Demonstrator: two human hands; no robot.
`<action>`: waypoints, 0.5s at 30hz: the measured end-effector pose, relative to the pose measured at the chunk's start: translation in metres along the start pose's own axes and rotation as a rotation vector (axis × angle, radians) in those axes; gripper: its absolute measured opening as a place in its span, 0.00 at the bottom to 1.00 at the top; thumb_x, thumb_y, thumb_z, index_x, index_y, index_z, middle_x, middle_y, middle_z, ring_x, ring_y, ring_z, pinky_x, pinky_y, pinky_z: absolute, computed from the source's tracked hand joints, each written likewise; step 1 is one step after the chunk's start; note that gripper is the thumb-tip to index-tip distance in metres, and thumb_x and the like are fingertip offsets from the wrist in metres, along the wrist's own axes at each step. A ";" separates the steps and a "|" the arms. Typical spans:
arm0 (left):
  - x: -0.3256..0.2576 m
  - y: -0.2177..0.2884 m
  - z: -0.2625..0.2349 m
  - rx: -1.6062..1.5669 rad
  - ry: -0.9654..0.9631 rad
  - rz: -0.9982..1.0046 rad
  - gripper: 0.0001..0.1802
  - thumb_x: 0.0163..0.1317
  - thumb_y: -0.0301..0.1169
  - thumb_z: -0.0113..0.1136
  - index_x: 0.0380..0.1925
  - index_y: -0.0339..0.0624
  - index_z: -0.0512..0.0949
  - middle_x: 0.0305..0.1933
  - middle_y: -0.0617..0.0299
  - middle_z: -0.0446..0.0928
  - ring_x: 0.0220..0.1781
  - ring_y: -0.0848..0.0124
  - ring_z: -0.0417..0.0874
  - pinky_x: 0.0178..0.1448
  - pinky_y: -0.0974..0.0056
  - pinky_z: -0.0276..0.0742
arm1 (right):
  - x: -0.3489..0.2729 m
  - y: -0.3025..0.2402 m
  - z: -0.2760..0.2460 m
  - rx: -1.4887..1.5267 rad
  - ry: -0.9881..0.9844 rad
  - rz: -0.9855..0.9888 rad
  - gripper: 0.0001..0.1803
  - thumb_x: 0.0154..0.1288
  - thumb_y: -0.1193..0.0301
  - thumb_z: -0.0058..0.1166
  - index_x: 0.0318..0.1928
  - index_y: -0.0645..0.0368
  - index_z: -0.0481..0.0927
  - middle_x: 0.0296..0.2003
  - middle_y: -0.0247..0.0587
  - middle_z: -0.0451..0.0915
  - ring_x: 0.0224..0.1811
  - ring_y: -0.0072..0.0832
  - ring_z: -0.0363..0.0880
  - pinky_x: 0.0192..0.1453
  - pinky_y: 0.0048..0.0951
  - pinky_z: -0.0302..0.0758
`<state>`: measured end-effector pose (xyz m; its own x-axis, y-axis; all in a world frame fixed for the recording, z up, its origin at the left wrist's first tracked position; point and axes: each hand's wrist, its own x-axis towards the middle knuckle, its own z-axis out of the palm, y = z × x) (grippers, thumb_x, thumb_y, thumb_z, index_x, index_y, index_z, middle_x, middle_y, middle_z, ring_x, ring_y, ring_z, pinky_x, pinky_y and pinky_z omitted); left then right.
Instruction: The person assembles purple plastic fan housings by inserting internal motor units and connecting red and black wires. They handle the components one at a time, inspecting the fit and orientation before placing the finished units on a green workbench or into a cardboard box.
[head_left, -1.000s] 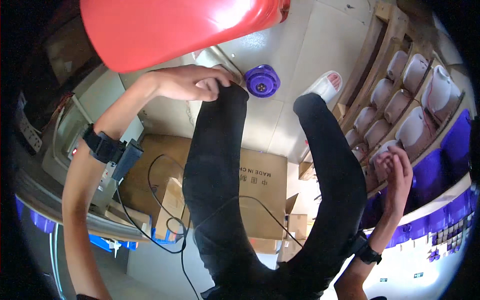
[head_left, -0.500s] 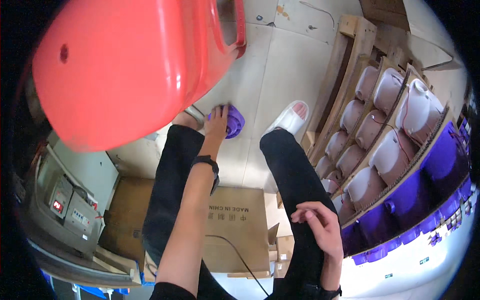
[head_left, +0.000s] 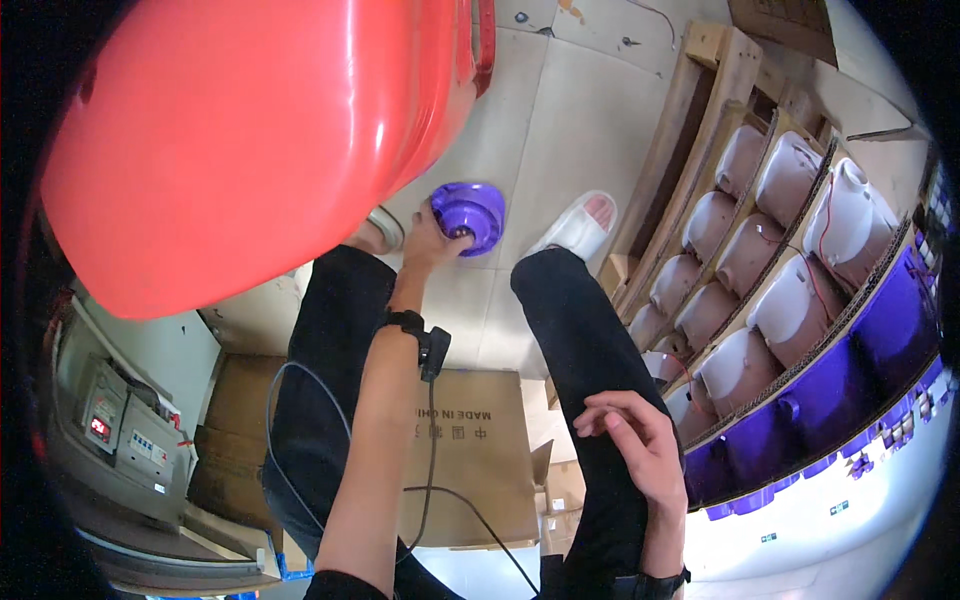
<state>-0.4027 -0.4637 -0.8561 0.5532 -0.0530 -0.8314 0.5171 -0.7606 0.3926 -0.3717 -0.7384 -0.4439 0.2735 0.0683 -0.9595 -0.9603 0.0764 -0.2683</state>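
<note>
My left hand (head_left: 428, 240) reaches down between my legs and grips a purple round plastic part (head_left: 484, 203) by its near left side. The part is hollow with a stepped ring inside, and my thumb lies over its near edge. It is at or just above the pale floor; I cannot tell whether it touches. My right hand (head_left: 640, 440) rests by my right thigh, holding nothing, its fingers loosely bent and apart.
A large red plastic shell (head_left: 240, 140) fills the upper left. On the right, white plastic housings (head_left: 770, 290) with red wires stand in cardboard rows, purple ones (head_left: 830, 410) along the outer side. A wooden pallet (head_left: 690, 130), a cardboard box (head_left: 475, 440) and an electrical box (head_left: 125, 425) surround me.
My left hand has turned the purple part, so its hollow inside shows more, and moved it slightly right. A cable at my left wrist has come into view. My right hand stays by the thigh.
</note>
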 end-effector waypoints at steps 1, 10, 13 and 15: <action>0.002 -0.029 -0.007 -0.108 0.092 0.028 0.58 0.40 0.46 0.77 0.69 0.39 0.55 0.60 0.40 0.71 0.57 0.46 0.79 0.60 0.48 0.77 | 0.006 0.001 0.002 -0.012 -0.046 -0.020 0.13 0.75 0.76 0.44 0.54 0.69 0.76 0.41 0.43 0.83 0.44 0.24 0.80 0.52 0.26 0.76; -0.052 0.121 -0.106 -0.875 -0.791 0.047 0.44 0.56 0.34 0.69 0.70 0.35 0.58 0.62 0.50 0.72 0.61 0.63 0.77 0.62 0.57 0.77 | 0.013 0.010 -0.005 -0.022 0.258 -0.168 0.24 0.77 0.61 0.45 0.64 0.64 0.67 0.55 0.49 0.76 0.50 0.32 0.79 0.52 0.33 0.78; -0.116 0.202 -0.158 -0.715 -0.890 0.183 0.46 0.56 0.34 0.68 0.71 0.34 0.57 0.68 0.51 0.67 0.66 0.63 0.72 0.66 0.60 0.73 | 0.009 -0.004 -0.007 0.409 0.342 0.081 0.30 0.79 0.53 0.36 0.69 0.61 0.61 0.60 0.51 0.73 0.56 0.39 0.78 0.55 0.39 0.80; -0.179 0.267 -0.210 -0.658 -0.958 0.373 0.48 0.54 0.27 0.68 0.73 0.34 0.54 0.73 0.49 0.61 0.72 0.62 0.65 0.70 0.60 0.70 | -0.021 -0.024 0.002 0.552 0.031 0.017 0.38 0.76 0.45 0.36 0.71 0.63 0.58 0.61 0.52 0.73 0.59 0.42 0.77 0.55 0.46 0.81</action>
<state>-0.2264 -0.5208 -0.5202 0.1765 -0.8653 -0.4692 0.8154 -0.1385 0.5621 -0.3547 -0.7398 -0.4174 0.2483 0.0455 -0.9676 -0.7908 0.5864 -0.1754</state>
